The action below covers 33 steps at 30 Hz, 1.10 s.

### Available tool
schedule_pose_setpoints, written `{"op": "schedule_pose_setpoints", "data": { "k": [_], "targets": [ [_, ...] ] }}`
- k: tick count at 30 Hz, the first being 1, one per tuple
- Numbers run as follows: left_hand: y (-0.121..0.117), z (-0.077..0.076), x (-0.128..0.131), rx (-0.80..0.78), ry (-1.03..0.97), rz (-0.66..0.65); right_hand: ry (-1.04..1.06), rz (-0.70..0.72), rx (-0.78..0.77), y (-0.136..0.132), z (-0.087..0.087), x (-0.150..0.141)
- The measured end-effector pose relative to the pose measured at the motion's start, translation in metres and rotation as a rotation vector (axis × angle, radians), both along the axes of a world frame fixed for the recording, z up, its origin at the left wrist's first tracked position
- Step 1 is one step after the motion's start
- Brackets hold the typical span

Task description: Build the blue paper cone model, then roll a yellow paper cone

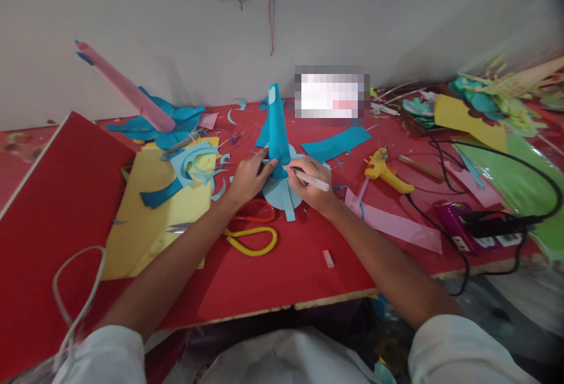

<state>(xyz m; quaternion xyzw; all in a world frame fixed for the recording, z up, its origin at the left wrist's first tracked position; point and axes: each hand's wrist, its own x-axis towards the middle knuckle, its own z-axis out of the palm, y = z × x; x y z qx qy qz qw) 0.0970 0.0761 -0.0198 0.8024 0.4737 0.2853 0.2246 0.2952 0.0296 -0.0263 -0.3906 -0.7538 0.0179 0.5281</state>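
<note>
A blue paper tube (pixel 277 128) stands upright on a pale blue paper disc (pixel 275 193) with strips sticking out from its edge. My left hand (pixel 253 174) steadies the tube's lower left side, its thumb and fingers around the base. In my right hand (pixel 314 183) is a white pen (pixel 312 180), its tip at the lower right of the tube. Just below my left wrist lie scissors with yellow and red handles (pixel 252 241); their blades pass behind my forearm. A blue paper strip (pixel 337 142) rests beyond my right hand.
A yellow glue gun (pixel 388 172) with a black cable lies right, near a pink paper strip (pixel 399 225) and a purple box (pixel 467 231). Yellow sheets (pixel 150 214) with paper scraps are left. A pink tube on blue petals (pixel 132 90) stands behind; a red board (pixel 66 208) rises left.
</note>
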Motion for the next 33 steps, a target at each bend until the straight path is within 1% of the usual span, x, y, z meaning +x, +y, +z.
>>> {"op": "schedule_pose_setpoints", "data": {
  "k": [6,13,18,24,29,33],
  "targets": [
    [0.0006,-0.0019,-0.0001,0.018,-0.014,-0.014,-0.009,-0.007,-0.006,-0.0007,-0.0013,0.0005],
    [0.0013,-0.0044,-0.0008,-0.001,-0.003,-0.013,-0.002,0.049,-0.017,-0.0026,0.002,-0.0003],
    [0.0019,-0.0059,-0.0011,0.021,0.015,-0.006,0.0,0.068,-0.013,-0.0003,-0.0007,-0.0002],
    [0.0019,-0.0058,-0.0011,0.026,0.003,-0.009,-0.014,0.052,-0.02,-0.0003,-0.0008,0.0009],
    [0.0021,-0.0064,-0.0007,0.031,0.006,-0.004,0.0,0.075,-0.007,-0.0009,0.001,0.0002],
    [0.0023,-0.0064,-0.0004,0.038,0.008,-0.003,0.0,0.045,-0.005,-0.0002,-0.001,-0.0002]
  ]
}}
